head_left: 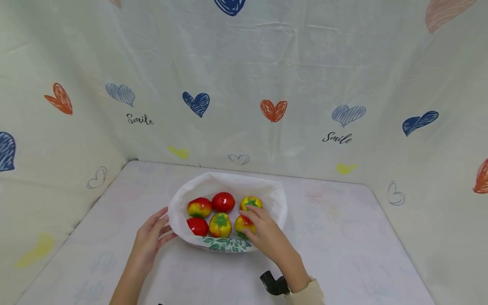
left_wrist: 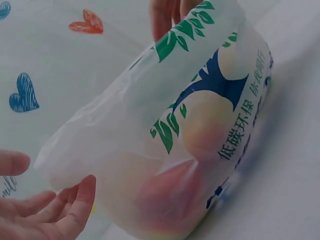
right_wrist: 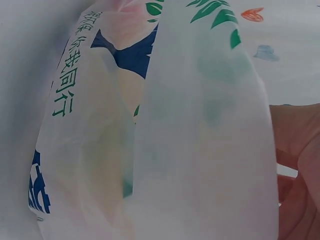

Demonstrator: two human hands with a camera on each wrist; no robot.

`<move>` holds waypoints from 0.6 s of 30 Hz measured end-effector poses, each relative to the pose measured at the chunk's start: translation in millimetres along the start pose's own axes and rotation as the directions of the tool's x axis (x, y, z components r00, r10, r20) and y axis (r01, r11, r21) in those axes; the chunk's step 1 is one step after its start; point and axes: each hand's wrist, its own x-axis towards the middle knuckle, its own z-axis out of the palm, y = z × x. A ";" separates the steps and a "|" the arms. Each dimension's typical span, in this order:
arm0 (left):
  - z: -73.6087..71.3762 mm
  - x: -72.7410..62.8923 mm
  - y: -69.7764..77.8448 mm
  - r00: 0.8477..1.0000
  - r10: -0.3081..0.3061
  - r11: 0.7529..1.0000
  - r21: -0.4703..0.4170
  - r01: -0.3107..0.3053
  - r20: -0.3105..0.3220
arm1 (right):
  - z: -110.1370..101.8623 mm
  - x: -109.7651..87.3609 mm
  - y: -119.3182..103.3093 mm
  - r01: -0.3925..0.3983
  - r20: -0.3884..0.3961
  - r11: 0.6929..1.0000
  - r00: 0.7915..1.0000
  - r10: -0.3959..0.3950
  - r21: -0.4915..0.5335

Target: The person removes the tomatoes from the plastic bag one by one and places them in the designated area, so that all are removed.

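A white plastic bag point(head_left: 177, 212) printed with green leaves stands wide open on the table, holding several glossy red-and-yellow fruits, some with green star-shaped tops. My left hand point(head_left: 154, 233) is at the bag's left rim. In the left wrist view, the left thumb and fingers point(left_wrist: 82, 200) are spread apart around the bag's edge, fingertips right at the plastic. My right hand point(head_left: 267, 235) reaches over the right rim, thumb and fingers curved round a red-and-yellow fruit point(head_left: 244, 223) at the bag's front right. Bag plastic hides those fingertips in the right wrist view.
Beyond that fruit sits another yellow one point(head_left: 249, 200); a red fruit point(head_left: 223, 202) lies near the bag's middle. The pale table point(head_left: 343, 245) ends at a hanging white sheet point(head_left: 305, 84) printed with hearts. A black device point(head_left: 272, 284) is strapped to the right wrist.
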 end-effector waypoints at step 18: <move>5.7 -2.1 0.5 0.990 -0.078 0.977 -0.186 0.100 0.120 | 28.2 16.5 14.7 -0.154 0.055 0.988 0.987 0.154 -0.002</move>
